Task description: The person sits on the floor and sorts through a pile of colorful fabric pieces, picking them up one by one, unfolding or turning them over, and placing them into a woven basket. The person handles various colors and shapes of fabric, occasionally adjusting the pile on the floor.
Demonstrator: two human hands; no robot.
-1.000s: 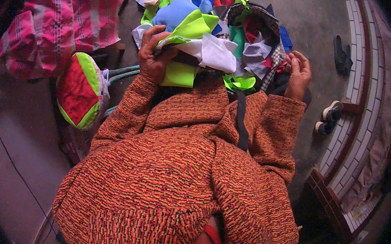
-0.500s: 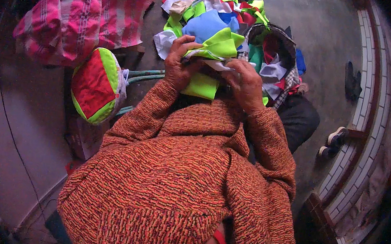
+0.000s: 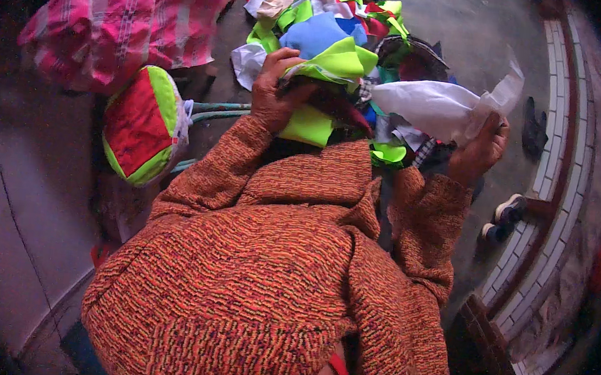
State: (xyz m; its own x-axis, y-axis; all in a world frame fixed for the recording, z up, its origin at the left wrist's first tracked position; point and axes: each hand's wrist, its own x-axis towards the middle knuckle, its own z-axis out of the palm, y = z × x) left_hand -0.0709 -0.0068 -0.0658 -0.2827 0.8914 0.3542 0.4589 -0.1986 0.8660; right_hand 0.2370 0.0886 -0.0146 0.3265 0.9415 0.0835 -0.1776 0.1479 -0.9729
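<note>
My left hand (image 3: 274, 91) is closed on a neon yellow-green fabric piece (image 3: 339, 61) in front of my chest. Below that piece, dark red cloth and a further neon patch (image 3: 307, 125) show close to my body. Out to the right, my right hand (image 3: 481, 150) grips the end of a thin white cloth strip (image 3: 426, 104). The strip stretches sideways from beside the neon piece, and its loose sheer end stands up above my fingers. Light blue cloth (image 3: 315, 35) lies just beyond my left hand.
A heap of coloured scraps (image 3: 331, 4) covers the floor ahead, with a dark checked cloth (image 3: 416, 53) at its right. To the left are a red and neon cushion (image 3: 141, 125) and a pink checked cloth (image 3: 125, 26). Shoes (image 3: 504, 218) stand by the tiled step (image 3: 553, 124).
My right hand has moved from the neon piece out to the right, drawing the white strip out with it. My left hand has stayed nearly in place on the neon fabric.
</note>
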